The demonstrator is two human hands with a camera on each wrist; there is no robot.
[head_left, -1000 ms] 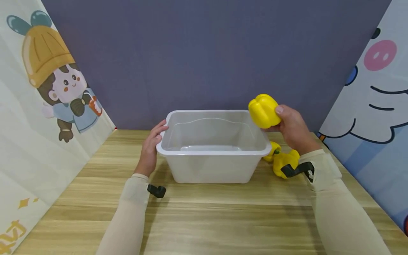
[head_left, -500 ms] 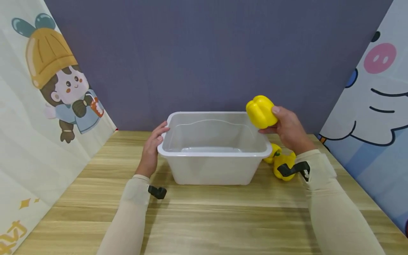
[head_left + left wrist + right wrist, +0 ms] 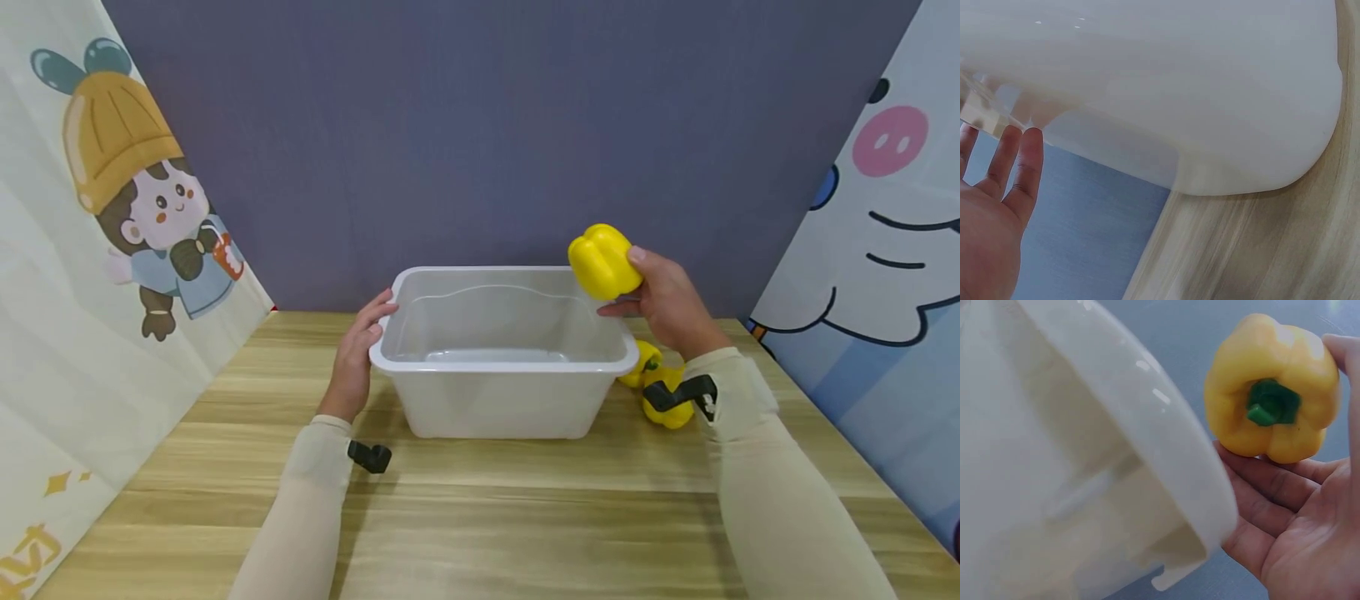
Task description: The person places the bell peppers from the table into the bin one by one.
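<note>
A yellow bell pepper (image 3: 602,262) is pinched between the thumb and fingers of my right hand (image 3: 671,304), raised at the right end of a white plastic tub (image 3: 504,403). Its green stem (image 3: 1272,403) faces the right wrist camera. My left hand (image 3: 352,358) rests against the tub's left end, fairly straight fingertips touching the rim, as the left wrist view also shows. Two more yellow peppers lie on the table right of the tub: one (image 3: 640,364) partly behind its corner, the other (image 3: 670,414) partly covered by my wrist strap.
The tub stands on a wood-grain table (image 3: 480,517), its inside bare in the head view. Behind it rises a dark grey-blue panel (image 3: 480,133). Printed cloths hang at the left (image 3: 52,292) and right (image 3: 900,267).
My right hand has moved slightly left with the bell pepper, bringing it over the tub's back right corner. My left hand has stayed at the rim.
</note>
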